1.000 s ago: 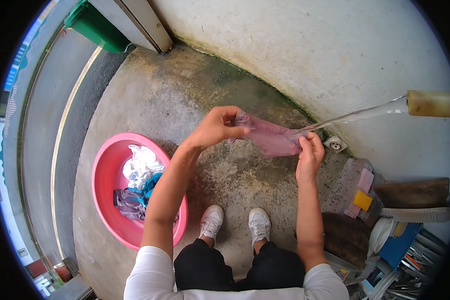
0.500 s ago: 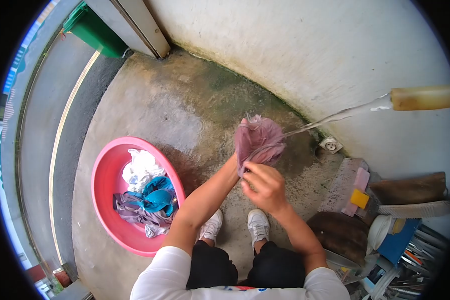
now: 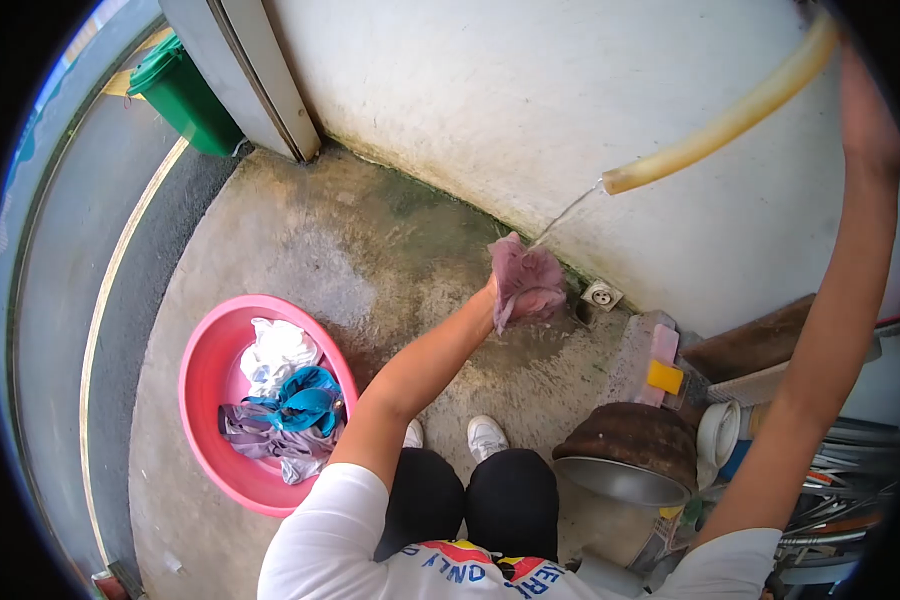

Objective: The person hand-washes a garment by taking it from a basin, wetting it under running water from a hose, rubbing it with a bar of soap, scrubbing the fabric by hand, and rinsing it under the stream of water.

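A wet mauve cloth [image 3: 532, 283] drapes over my left hand [image 3: 493, 288], which holds it out above the concrete floor; most of the fingers are hidden beneath the fabric. Water from a yellowish hose [image 3: 715, 130] runs down in a thin stream onto the cloth's upper edge. My right hand [image 3: 873, 125] is raised high at the right, close to the hose's upper end. It is blurred and cut by the dark edge of the view, so its fingers do not show.
A pink basin [image 3: 198, 425] at the left holds white, blue and greyish-purple clothes. A drain [image 3: 600, 294] lies by the wall. At the right are a yellow sponge [image 3: 665, 377], a brown-stained metal pan [image 3: 630, 450] and stacked utensils. A green bin [image 3: 185, 100] stands upper left.
My right hand has left the cloth and reached up to the far right. The hose end now appears further left, and its stream is thinner. My left hand still has the cloth.
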A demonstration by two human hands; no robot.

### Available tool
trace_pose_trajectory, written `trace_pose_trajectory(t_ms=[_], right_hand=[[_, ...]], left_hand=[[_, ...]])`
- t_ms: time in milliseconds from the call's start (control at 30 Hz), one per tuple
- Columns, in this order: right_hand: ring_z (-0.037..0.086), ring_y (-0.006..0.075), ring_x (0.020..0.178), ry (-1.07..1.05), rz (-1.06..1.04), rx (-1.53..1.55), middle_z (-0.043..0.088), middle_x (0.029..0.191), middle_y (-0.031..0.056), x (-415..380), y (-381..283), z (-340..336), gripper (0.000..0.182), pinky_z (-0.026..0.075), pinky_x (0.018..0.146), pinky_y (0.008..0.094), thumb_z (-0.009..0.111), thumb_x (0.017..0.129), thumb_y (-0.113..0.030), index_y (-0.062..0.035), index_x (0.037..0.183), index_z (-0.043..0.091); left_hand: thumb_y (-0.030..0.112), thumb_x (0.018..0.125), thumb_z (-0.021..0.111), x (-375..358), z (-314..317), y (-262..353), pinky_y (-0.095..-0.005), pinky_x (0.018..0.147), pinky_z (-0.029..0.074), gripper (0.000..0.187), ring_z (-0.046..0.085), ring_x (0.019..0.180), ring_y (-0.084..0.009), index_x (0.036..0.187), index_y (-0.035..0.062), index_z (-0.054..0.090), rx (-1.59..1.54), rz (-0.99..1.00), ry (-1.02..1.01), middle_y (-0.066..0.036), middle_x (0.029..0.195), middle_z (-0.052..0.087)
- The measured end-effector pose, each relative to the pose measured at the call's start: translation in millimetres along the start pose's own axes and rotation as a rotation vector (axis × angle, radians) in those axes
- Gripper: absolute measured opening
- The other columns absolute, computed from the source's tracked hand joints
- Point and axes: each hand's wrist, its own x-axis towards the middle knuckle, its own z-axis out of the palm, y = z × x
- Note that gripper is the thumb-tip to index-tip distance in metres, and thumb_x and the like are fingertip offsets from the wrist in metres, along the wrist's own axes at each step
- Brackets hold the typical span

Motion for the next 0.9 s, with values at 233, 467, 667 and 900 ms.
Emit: trace_pose_trajectory(t_ms=[233,467,667,900], right_hand=[[0.037,0.0279,0.124,0.106,0.027,-0.682,0.036,0.135,0.0172,-12.7,-18.1,41.2,0.074,0.026,0.106,0.0396,0.043,0.089,-0.051,0.0028,0.138,0.026],[0.061,0.0312,0.09,-0.067,-0.032,-1.178,0.065,0.096,0.0154,-204.8,5.2,-50.1,0.026,0.048,0.083,0.0351,0.059,0.084,-0.014,-0.002,0.107,0.061],[0.058,0.0346,0.075,-0.754,1.142,-1.193,0.061,0.081,0.015,-520.3,-11.5,-115.5,0.006,0.048,0.069,0.0423,0.056,0.075,-0.008,-0.0051,0.079,0.06],[0.049,0.0252,0.109,-1.254,1.153,-1.294,0.057,0.102,0.0099,-566.4,-8.1,-127.1,0.029,0.043,0.086,0.0364,0.056,0.072,-0.006,-0.0046,0.102,0.056]], left_hand=[[0.061,0.084,0.024,-38.0,50.1,6.2,-0.0417,0.06,0.042,0.061,0.049,0.071,-0.029,0.093,0.0067,0.051,0.183,-0.063,0.086,-0.014,0.085,0.05],[0.061,0.084,0.032,-60.6,46.4,-6.0,-0.0447,0.075,0.048,0.067,0.055,0.084,-0.0318,0.108,0.0006,0.048,0.139,0.025,0.213,-0.017,0.101,0.054],[0.062,0.082,0.041,-83.2,11.7,-0.5,-0.0451,0.083,0.048,0.078,0.057,0.095,-0.034,0.122,-0.0049,0.042,0.124,-0.001,0.245,-0.02,0.113,0.054],[0.045,0.07,0.069,-87.7,-17.4,-4.8,-0.0461,0.088,0.046,0.077,0.055,0.1,-0.0332,0.123,-0.0034,0.042,-0.029,-0.027,0.2,-0.02,0.121,0.049]])
